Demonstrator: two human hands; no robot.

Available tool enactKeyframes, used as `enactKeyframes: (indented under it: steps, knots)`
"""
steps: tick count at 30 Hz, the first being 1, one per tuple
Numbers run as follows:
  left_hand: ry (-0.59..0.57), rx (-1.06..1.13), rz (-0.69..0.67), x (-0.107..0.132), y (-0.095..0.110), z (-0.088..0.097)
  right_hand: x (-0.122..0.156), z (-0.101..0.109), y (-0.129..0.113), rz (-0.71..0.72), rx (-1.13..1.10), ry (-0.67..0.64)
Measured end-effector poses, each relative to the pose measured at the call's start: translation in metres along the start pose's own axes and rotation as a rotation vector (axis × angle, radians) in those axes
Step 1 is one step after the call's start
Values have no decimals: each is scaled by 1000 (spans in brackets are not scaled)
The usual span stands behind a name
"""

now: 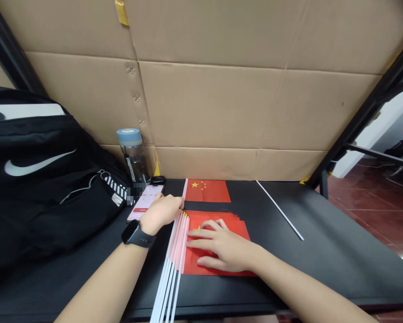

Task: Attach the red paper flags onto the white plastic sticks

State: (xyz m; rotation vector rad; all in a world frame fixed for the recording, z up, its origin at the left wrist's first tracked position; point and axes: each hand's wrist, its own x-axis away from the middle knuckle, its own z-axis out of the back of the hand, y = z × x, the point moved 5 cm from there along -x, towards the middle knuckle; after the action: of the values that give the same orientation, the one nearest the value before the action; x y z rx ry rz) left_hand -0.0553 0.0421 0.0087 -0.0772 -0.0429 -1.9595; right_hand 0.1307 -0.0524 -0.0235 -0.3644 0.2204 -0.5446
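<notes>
A stack of small red flags (242,231) with yellow stars lies on the black tabletop. Their white sticks (167,280) are gathered along the stack's left side, running toward me, with gold tips at the far end. My right hand (221,246) rests flat on the red cloth, fingers spread and pointing at the sticks. Beside the gold tips is my left hand (164,210), its fingers curled closed; what they pinch, if anything, is hidden. Just beyond, a single red flag (213,192) lies flat with no stick visible. Off to the right is a loose white stick (280,211).
Left of the flags, a phone (143,202) lies partly behind my left hand. A clear bottle with a blue lid (130,137) stands behind it, near a small black object (158,180). A black backpack (46,188) fills the left side. Cardboard (214,107) walls the back.
</notes>
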Motion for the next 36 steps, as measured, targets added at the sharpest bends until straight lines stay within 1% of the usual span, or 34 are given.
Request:
enactKeyframes:
  steps: [4,6,9,13,18,20,26,36]
  knots:
    - [-2,31,9,0,0,0,0,0,0,8,4,6]
    - [29,55,-4,0,0,3,0,0,0,8,9,8]
    - [68,92,-91,-1,0,6,1,1,-1,6,13,0]
    - [23,158,-232,-8,-5,3,2,2,0,12,25,-3]
    - [34,238,-349,-18,-11,-5,3,2,2,-1,61,-12]
    - [28,248,-371,-20,-13,-7,3,3,1,-7,75,-22]
    - [19,271,-381,-21,-12,-8,2,4,0,-3,99,-29]
    - [-18,264,-341,-14,-7,0,3,3,2,-11,93,-28]
